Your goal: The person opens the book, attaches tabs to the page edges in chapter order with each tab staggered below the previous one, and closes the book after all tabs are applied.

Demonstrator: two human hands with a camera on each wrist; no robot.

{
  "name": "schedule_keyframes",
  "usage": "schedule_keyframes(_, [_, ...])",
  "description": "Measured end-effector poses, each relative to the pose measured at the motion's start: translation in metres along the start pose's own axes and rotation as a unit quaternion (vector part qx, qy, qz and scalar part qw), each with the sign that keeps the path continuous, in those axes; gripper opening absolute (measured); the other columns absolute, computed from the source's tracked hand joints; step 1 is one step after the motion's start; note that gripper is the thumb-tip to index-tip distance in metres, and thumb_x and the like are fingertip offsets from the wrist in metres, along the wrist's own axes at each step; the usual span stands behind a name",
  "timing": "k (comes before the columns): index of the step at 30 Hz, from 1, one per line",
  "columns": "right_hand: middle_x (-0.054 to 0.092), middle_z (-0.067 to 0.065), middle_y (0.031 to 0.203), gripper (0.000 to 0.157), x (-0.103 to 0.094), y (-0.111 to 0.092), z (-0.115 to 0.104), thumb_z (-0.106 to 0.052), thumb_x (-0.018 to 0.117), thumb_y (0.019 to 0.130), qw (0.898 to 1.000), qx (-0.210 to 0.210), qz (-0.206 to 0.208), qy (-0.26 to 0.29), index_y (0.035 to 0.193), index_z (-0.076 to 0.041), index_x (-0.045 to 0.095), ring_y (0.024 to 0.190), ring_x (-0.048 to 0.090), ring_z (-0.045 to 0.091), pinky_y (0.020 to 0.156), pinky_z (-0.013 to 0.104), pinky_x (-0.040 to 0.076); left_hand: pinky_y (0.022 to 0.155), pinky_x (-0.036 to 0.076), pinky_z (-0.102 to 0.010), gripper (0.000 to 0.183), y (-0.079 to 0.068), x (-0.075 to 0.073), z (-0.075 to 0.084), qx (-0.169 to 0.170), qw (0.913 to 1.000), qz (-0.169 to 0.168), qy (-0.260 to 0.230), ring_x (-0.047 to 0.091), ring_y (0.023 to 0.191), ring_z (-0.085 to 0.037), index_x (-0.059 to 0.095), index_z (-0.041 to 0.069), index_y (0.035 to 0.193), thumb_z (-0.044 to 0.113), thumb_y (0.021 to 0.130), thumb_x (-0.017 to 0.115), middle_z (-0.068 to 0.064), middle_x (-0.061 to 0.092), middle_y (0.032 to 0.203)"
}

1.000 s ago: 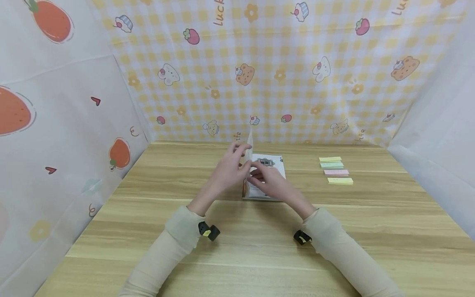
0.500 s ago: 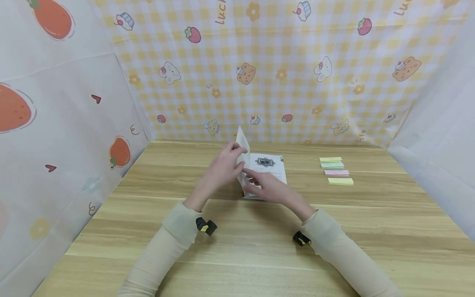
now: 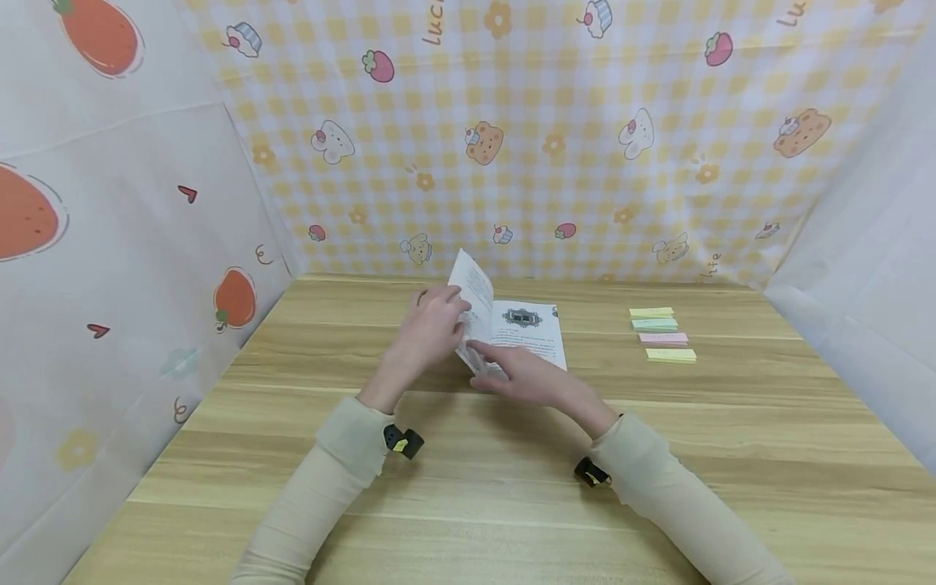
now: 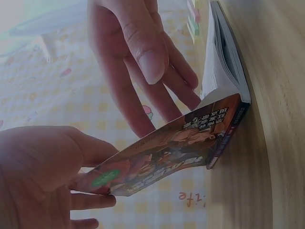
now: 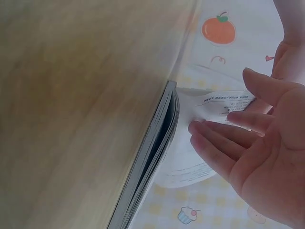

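Observation:
A paperback book (image 3: 537, 337) lies partly open on the table, its left part raised and leaning left. Printed text and a dark ornamental picture show on its pages. My left hand (image 3: 431, 325) pinches the outer edge of the raised part between thumb and fingers; the left wrist view shows the colourful cover (image 4: 176, 143) on its outer side. Close to the inner fold, my right hand (image 3: 522, 375) has its fingers extended and relaxed. In the right wrist view its fingertips (image 5: 198, 128) are right at the white page (image 5: 183, 152).
Several small stacks of sticky notes (image 3: 658, 325), yellow, green and pink, lie in a column to the book's right. A patterned cloth (image 3: 556, 187) hangs behind the wooden table (image 3: 483, 520), and pale cloths hang on both sides.
The raised part of the book has swung left with my left hand, opening wider and showing more printed page. My right hand has shifted slightly down, its fingers straighter.

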State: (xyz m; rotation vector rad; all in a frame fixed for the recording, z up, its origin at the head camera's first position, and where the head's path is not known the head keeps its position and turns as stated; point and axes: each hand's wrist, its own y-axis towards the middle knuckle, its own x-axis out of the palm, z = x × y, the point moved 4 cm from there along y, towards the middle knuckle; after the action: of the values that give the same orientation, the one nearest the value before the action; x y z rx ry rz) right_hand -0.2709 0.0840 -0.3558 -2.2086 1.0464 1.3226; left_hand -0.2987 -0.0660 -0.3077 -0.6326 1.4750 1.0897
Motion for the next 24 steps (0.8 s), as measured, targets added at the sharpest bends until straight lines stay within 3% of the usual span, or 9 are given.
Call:
schedule_keyframes(6, [0.061,0.013,0.134,0.062,0.003,-0.001,-0.003,-0.037,0.061,0.102,1.000,-0.016,-0.015,-0.002,0.154,-0.009,0.042,0.107,0.061,0.022,0.097,0.042,0.049,0.117,0.011,-0.066,0.035,-0.003,0.003,-0.006,-0.038,0.9981,-0.044,0.020,0.035,0.145,-0.039,0.067,0.010,0.132,0.018,0.098,0.062,-0.015,0.046,0.153])
schedule_keyframes(11, [0.059,0.012,0.139,0.060,0.007,-0.001,-0.003,-0.036,0.061,0.102,0.999,-0.024,-0.026,-0.002,0.153,-0.009,0.043,0.113,0.060,0.021,0.098,0.042,0.048,0.118,0.001,-0.065,0.046,-0.006,0.008,-0.009,-0.063,0.9930,-0.097,0.022,0.020,0.151,-0.039,0.057,0.011,0.144,0.025,0.100,0.059,-0.017,0.035,0.160])
schedule_keyframes(17, [0.058,0.010,0.140,0.059,0.011,0.000,-0.003,-0.035,0.062,0.101,0.999,-0.033,-0.038,-0.004,0.152,-0.010,0.044,0.115,0.058,0.019,0.099,0.041,0.047,0.119,-0.006,-0.061,0.055,-0.007,0.015,-0.014,-0.081,0.9873,-0.134,0.024,0.014,0.153,-0.033,0.047,0.011,0.152,0.033,0.103,0.056,-0.017,0.025,0.164])
schedule_keyframes(20, [0.060,0.010,0.137,0.057,0.010,-0.001,-0.004,-0.035,0.061,0.102,0.998,-0.042,-0.042,-0.004,0.150,-0.008,0.046,0.113,0.059,0.019,0.098,0.042,0.048,0.120,-0.003,-0.060,0.059,-0.006,0.021,-0.016,-0.083,0.9846,-0.152,0.024,0.015,0.153,-0.032,0.042,0.011,0.155,0.037,0.103,0.055,-0.017,0.023,0.164])
schedule_keyframes(24, [0.060,0.011,0.136,0.056,0.010,-0.001,-0.005,-0.035,0.061,0.102,0.998,-0.044,-0.048,-0.004,0.149,-0.007,0.047,0.115,0.059,0.020,0.100,0.043,0.047,0.121,0.012,-0.058,0.062,-0.004,0.027,-0.020,-0.071,0.9835,-0.165,0.018,0.018,0.152,-0.034,0.040,0.011,0.156,0.040,0.103,0.056,-0.017,0.024,0.164])
